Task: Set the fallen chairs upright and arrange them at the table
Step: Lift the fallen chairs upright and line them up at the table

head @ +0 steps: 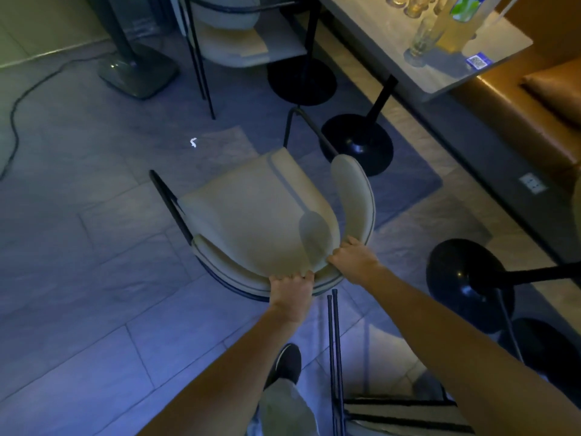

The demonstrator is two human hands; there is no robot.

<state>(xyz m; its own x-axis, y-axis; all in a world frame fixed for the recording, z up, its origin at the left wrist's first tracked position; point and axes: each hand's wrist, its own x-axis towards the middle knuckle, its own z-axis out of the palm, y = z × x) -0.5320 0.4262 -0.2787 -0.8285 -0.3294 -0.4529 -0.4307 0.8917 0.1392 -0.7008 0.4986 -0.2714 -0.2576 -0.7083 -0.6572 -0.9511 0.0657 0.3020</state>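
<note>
A cream upholstered chair (251,212) with a black metal frame is in the middle of the view, tilted, its curved backrest toward me. My left hand (290,292) grips the backrest's top edge. My right hand (353,262) holds the backrest further right, where it curves round. A second chair (390,416) lies on its side at the bottom right, its thin black legs pointing up the frame. A third cream chair (232,36) stands upright at the top, beside the stone-topped table (440,80).
Black round table bases (358,143) (468,278) (301,77) stand on the tiled floor. Glasses and a bottle (452,26) sit on the table. A brown bench (534,121) runs along the right. A stand base (138,70) and cable (19,102) are top left. My shoe (287,363) is below.
</note>
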